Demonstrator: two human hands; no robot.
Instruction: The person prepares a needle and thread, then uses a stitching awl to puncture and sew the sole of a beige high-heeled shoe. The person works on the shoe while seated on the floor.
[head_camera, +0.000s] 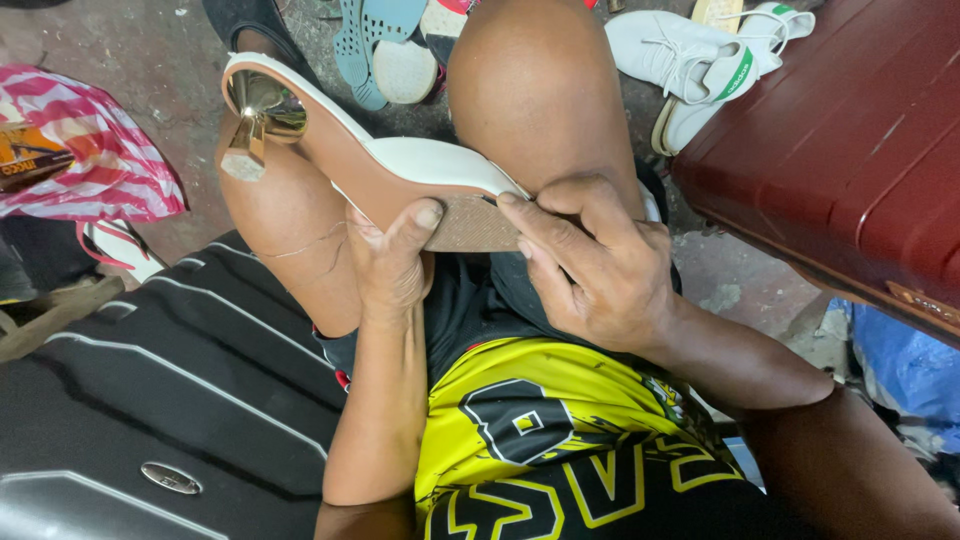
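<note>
White high-heeled shoe (400, 165), sole up, gold heel, across knees

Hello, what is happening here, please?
A seated person holds a white heeled shoe upside down across the knees. The left hand grips its brown sole from below, thumb on the textured front part. The right hand presses that front part with its fingers. Suitcases and white sneakers lie around.

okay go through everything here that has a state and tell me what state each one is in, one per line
High-heeled shoe: sole up, lying across the knees.
Left hand: gripping the shoe, thumb on its sole.
Right hand: pressing the sole's front part.
Black suitcase: shut, lying flat.
Maroon suitcase: shut.
White sneakers: on the floor, laced.
</note>
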